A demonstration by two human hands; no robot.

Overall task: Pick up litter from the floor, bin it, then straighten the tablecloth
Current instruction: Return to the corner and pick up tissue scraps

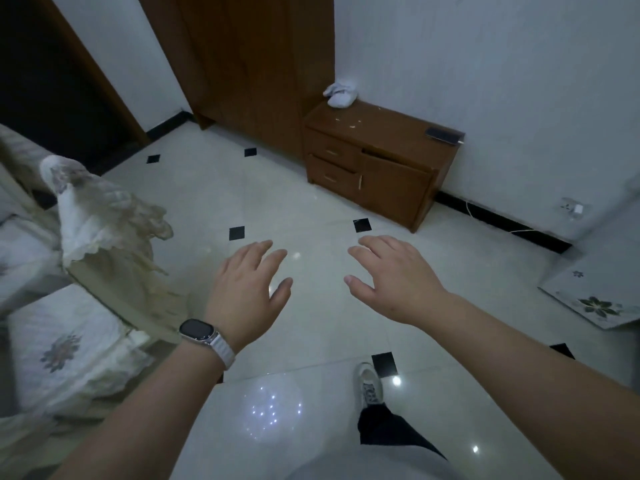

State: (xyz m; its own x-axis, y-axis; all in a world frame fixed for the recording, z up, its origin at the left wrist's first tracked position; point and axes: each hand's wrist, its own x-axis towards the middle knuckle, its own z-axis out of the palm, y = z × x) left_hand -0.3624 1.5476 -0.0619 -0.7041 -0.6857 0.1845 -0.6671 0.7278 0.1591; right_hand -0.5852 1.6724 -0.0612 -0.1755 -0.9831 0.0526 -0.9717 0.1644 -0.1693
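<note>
Dark-faced smartwatch [195, 330] on white woven band [221, 348], just behind left hand [247, 285]; dark trouser leg [384, 427]; white patterned sneaker [370, 382].

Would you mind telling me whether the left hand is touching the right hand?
Apart. The head view shows the left hand and the right hand held out side by side, with bare floor plainly visible between their thumbs.

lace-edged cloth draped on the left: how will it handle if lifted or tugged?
Likely floppy: the lace-edged cloth hangs in soft, bunched folds. Probably light, since the fabric looks thin. Its frilled edge may snag on a one-corner tug; the left hand and right hand are both open, so a two-handed lift seems safer.
</note>
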